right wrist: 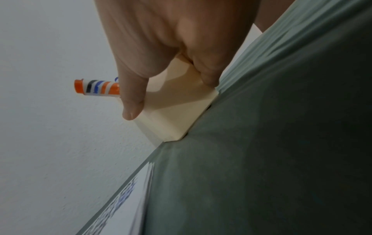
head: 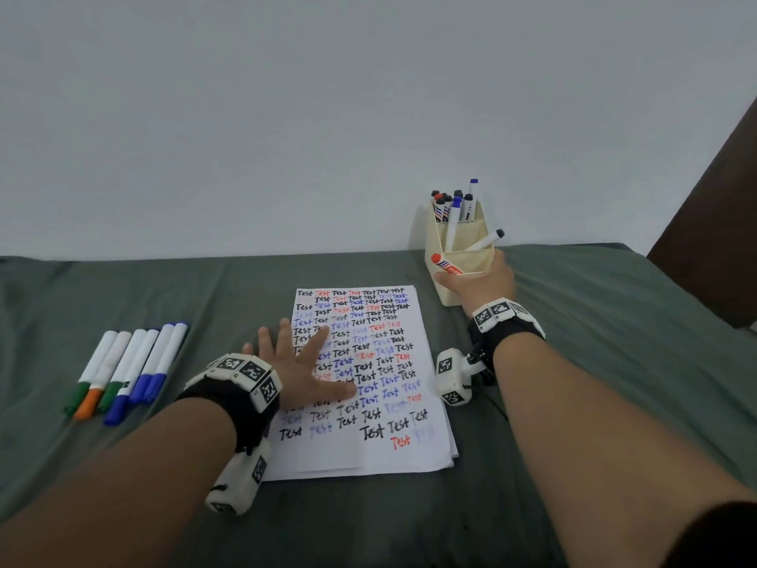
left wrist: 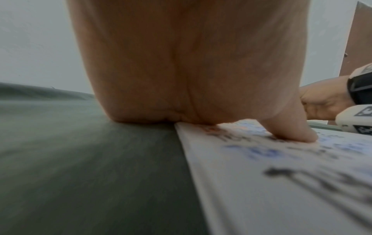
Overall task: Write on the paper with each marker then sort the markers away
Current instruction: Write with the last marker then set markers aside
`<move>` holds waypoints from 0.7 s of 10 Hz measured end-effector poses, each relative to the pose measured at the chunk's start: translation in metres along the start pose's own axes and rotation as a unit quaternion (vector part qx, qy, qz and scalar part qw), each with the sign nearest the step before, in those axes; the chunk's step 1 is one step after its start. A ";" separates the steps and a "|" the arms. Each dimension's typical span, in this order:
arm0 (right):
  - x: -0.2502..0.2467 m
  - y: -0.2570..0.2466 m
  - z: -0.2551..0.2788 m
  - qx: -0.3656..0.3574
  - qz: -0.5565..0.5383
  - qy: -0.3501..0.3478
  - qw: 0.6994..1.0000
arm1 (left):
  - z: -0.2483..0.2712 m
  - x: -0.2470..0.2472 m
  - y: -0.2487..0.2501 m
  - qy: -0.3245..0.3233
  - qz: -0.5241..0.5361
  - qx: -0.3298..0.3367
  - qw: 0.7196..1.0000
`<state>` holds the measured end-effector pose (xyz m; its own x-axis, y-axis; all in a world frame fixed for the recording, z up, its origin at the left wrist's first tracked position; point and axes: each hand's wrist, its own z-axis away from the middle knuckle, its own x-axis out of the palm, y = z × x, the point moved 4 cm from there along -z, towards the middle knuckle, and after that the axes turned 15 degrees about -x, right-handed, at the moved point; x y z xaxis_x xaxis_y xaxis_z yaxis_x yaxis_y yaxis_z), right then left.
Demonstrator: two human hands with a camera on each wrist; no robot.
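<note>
The white paper (head: 327, 457) is covered with rows of "Test" in black, blue and red. My left hand (head: 311, 354) lies flat on its left part with fingers spread; in the left wrist view the thumb (left wrist: 292, 127) presses on the sheet (left wrist: 261, 198). My right hand (head: 471, 270) grips the front of the cream marker holder (head: 448, 295), thumb on one face and fingers round the other side (right wrist: 170, 95). A red-capped marker (head: 444, 265) (right wrist: 96, 87) sticks out of the holder's front compartment, just behind the thumb.
Several loose markers (head: 131, 371) with green, orange and blue caps lie in a row at the left on the green cloth (head: 573, 362). The holder's back compartment holds several markers (head: 454, 207); a black-capped one (head: 485, 241) leans out. A white wall stands behind.
</note>
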<state>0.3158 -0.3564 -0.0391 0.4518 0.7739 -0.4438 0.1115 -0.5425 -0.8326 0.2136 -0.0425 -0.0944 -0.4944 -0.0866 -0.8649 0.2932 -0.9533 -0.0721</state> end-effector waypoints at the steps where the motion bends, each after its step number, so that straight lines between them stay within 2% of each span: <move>1: 0.005 0.001 -0.010 0.001 0.002 -0.020 1.000 | -0.003 0.002 0.000 -0.001 0.002 -0.004 1.000; 7: 0.021 0.002 -0.031 0.016 0.022 -0.061 0.998 | -0.003 0.003 0.000 0.000 0.002 -0.005 1.000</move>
<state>0.3530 -0.3508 -0.0397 0.3443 0.7845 -0.5157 0.0641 -0.5676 -0.8208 0.2148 -0.0420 -0.0987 -0.4939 -0.0897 -0.8649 0.3029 -0.9501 -0.0745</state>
